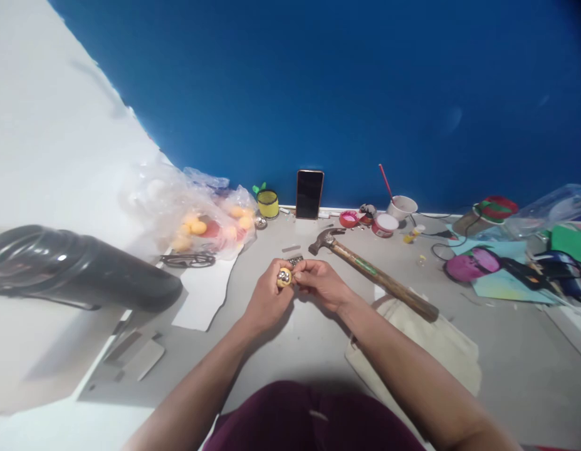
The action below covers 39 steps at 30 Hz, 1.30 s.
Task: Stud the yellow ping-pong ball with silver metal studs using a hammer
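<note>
Here, at the middle of the grey tabletop (290,354), the left hand (266,304) has its thumb and fingers closed around a small, rounded yellow piece with shiny silver metal on its face (284,277). And the relation that counts: the piece sits directly left of the right hand's (322,283) fingertips, practically against them, its silver side up toward the camera. It looks nearly round, so no clear long axis to call.

The right hand is in a pinch, thumb to forefinger, but whether anything is caught in it, I can't tell. Just on the far side, a small, dark metallic piece with a bumpy surface (296,259) peeks out, its near end masked by the fingers.

Over to the right, the claw hammer with a worn wooden handle (382,275) slants from far left to near right, closer to the right arm, untouched. The yellow piece's underside is lost inside the left grip, and the silver detail is too small to read.
</note>
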{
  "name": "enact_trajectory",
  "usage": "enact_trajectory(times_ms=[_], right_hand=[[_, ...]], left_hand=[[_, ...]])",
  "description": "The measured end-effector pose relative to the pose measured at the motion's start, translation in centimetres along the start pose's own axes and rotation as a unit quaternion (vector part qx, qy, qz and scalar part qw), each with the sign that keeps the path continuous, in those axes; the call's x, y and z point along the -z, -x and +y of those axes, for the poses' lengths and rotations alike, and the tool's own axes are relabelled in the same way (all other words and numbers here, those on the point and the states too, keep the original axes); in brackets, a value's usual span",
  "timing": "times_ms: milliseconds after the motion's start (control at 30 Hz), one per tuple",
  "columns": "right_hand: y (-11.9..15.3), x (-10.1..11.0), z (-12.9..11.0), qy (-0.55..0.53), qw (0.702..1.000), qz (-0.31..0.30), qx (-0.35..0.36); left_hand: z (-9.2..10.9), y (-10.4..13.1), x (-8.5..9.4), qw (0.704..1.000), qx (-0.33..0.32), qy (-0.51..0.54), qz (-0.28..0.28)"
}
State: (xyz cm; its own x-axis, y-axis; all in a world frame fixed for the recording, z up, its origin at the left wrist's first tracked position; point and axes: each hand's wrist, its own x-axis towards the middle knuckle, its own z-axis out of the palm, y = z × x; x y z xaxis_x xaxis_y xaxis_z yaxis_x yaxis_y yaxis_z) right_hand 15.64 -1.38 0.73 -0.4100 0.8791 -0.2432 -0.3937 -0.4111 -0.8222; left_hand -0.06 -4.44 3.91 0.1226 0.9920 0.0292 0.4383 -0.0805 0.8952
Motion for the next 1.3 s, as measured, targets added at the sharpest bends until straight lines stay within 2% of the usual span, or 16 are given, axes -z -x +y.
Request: enact_trajectory(times_ms=[500, 967, 1200, 1300], right_hand=[[-0.1, 0.2, 0.0, 0.045, 0.999, 0.0, 0.026], [0.2, 0.5, -0.7, 0.03, 0.999, -0.018, -0.027], [0.5, 0.2, -1.2, 0.02, 0.998, -0.019, -0.059], [0.8, -0.1, -1.4, 0.026, 0.998, -0.022, -0.052]], left_hand=[[-0.2, 0.1, -0.3, 0.999, -0.004, -0.033, 0.016], [-0.4, 0.4, -0.4, 1.0, 0.015, -0.007, -0.008], [-0.3, 0.7, -0.8, 0.999, 0.0, -0.03, 0.014], [-0.2, 0.8, -0.9, 0.999, -0.007, -0.037, 0.036]])
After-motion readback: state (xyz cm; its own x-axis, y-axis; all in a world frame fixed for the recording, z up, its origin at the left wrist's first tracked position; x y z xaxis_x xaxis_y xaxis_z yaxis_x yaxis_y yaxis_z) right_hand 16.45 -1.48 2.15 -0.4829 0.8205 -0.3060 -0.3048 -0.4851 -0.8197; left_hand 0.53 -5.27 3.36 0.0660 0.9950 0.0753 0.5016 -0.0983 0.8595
